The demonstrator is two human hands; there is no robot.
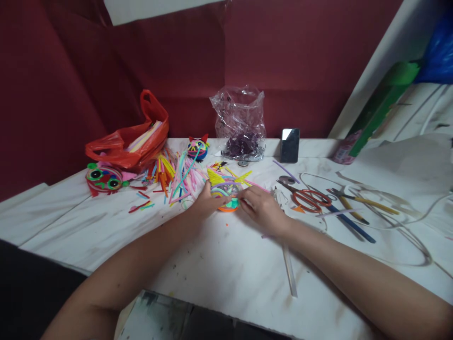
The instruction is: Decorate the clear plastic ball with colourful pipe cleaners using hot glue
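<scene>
A clear round ball [231, 189] wrapped in colourful pipe cleaners, with yellow pointed ears on top and orange and teal at its base, stands on the table between my hands. My left hand [208, 198] grips its left side, thumb up along the edge. On the right side of the ball, the fingers of my right hand [260, 205] are pinched together against it; what lies between them is hidden. Just past my right wrist is what looks like a white glue gun [279, 197], with a long translucent glue stick [289, 271] nearer to me.
Red-handled scissors [311, 200], pliers [371, 204] and a looped cable lie at right. Pipe cleaners [187, 177], two finished animal figures [104, 178] and a red bag [141, 141] are at left. A clear plastic bag [242, 127] and a phone [289, 146] stand behind.
</scene>
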